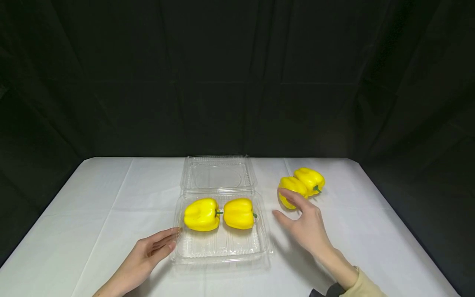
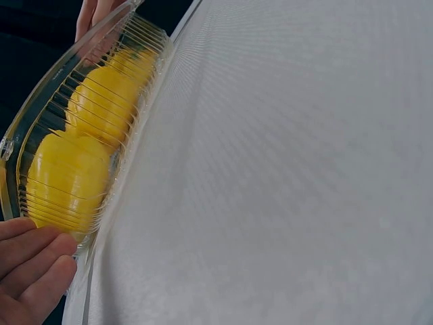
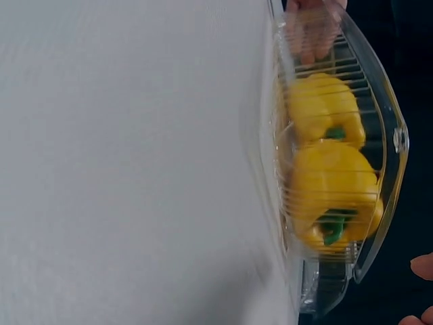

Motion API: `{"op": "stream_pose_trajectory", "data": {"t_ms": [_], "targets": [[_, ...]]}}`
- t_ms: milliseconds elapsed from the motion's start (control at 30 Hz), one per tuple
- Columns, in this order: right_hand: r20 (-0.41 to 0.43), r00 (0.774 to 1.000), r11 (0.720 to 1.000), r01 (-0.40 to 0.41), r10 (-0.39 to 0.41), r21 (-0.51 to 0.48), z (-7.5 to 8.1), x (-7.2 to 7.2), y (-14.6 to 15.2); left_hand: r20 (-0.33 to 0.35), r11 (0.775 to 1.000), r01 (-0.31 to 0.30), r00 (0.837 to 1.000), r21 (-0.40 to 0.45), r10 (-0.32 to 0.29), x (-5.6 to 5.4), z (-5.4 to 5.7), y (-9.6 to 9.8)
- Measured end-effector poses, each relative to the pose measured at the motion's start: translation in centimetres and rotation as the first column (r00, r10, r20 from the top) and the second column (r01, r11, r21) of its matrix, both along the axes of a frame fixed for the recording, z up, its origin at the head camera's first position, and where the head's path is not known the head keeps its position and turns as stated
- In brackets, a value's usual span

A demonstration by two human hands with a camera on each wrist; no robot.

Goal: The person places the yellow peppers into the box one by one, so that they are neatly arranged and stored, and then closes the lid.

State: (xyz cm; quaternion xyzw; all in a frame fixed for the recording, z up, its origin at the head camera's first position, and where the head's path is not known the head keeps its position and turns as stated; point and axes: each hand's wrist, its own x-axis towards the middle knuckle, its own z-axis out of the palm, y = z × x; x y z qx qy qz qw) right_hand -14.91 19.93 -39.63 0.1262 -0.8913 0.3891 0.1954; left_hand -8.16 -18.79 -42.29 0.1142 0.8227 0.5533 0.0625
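Note:
A clear plastic clamshell container point(image 1: 222, 259) lies open on the table. Inside it, side by side, are a left yellow bell pepper point(image 1: 201, 215) and a right yellow bell pepper point(image 1: 238, 213), both with green stems pointing right. My left hand point(image 1: 142, 258) touches the container's left edge with fairly straight fingers; the left wrist view shows the fingertips point(image 2: 57, 240) at its ribbed wall. To the right of the container, my right hand point(image 1: 306, 222) hovers with thumb and fingers spread, holding nothing. Just beyond its fingers sits a third yellow bell pepper point(image 1: 291, 190), partly covered by the hand.
Another yellow bell pepper point(image 1: 309, 180) lies against the third one, behind and to its right. The container's lid point(image 1: 219, 175) is folded back toward the far table edge. A white cloth covers the table point(image 1: 92, 198); a black curtain point(image 1: 222, 82) hangs behind.

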Motion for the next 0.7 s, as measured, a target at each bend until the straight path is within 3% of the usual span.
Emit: {"op": "stream_pose_trajectory", "data": {"t_ms": [700], "targets": [[-0.026, 0.995, 0.995, 0.095, -0.096, -0.023, -0.4, -1.4, 1.5, 0.004, 1.000, -0.004, 1.000, 0.005, 0.004, 0.1, 0.1, 0.0]]}}
